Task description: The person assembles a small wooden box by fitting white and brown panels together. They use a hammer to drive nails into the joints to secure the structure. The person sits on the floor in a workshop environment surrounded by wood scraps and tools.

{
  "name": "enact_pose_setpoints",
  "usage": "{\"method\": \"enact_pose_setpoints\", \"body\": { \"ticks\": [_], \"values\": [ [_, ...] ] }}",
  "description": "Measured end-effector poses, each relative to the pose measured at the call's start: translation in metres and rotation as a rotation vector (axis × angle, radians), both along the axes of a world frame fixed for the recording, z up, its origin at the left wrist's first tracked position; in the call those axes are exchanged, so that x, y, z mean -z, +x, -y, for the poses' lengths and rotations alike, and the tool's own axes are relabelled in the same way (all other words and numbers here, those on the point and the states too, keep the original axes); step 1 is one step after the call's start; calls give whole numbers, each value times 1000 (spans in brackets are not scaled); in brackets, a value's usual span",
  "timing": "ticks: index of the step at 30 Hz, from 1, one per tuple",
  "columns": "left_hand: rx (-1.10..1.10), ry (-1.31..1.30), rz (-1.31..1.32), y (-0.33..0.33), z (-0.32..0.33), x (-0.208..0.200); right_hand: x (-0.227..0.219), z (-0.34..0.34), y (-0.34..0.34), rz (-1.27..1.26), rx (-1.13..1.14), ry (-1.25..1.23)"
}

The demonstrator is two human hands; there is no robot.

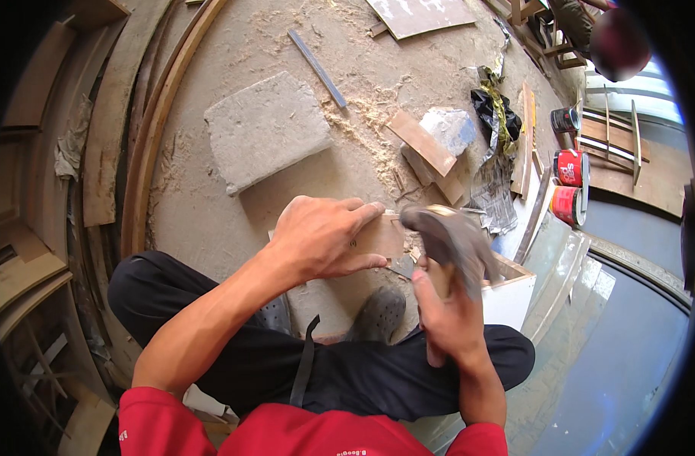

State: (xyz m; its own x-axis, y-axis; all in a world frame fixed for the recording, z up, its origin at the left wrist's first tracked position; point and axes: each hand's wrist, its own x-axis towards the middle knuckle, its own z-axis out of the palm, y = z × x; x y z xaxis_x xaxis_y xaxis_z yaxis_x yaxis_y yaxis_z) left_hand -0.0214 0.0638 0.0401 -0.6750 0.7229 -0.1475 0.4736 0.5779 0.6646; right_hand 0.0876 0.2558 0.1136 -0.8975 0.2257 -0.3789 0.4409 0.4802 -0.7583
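My left hand [313, 234] is wrapped over a small flat piece of wood [383, 237], thumb on the near side and fingers over the far side. In my right hand [450, 319] is a hammer [440, 237], gripped by its wooden handle. Its dark metal head is smeared by motion and hangs just right of the wood piece. Whether the two touch cannot be made out. Beneath the left hand, a pale slab shows only in part, with my grey clogs [378, 313] near it.
A concrete block [270, 129] lies ahead on the dusty, shaving-strewn floor, with a metal bar [317, 68] beyond. Wood offcuts [422, 143] rest on a stone at right. A white-sided box [508, 296], glass sheets [568, 334] and paint cans [568, 167] stand right; planks [112, 129] lean left. Another person [583, 30] is far right.
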Motion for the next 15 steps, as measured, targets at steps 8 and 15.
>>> {"method": "enact_pose_setpoints", "body": {
  "ticks": [8,15],
  "values": [
    [-3,8,-56,2,1,6,-10,10,2,-86,110,-9],
    [9,2,-72,4,1,6,-4,8,-4,-90,-53,40]
  ]
}}
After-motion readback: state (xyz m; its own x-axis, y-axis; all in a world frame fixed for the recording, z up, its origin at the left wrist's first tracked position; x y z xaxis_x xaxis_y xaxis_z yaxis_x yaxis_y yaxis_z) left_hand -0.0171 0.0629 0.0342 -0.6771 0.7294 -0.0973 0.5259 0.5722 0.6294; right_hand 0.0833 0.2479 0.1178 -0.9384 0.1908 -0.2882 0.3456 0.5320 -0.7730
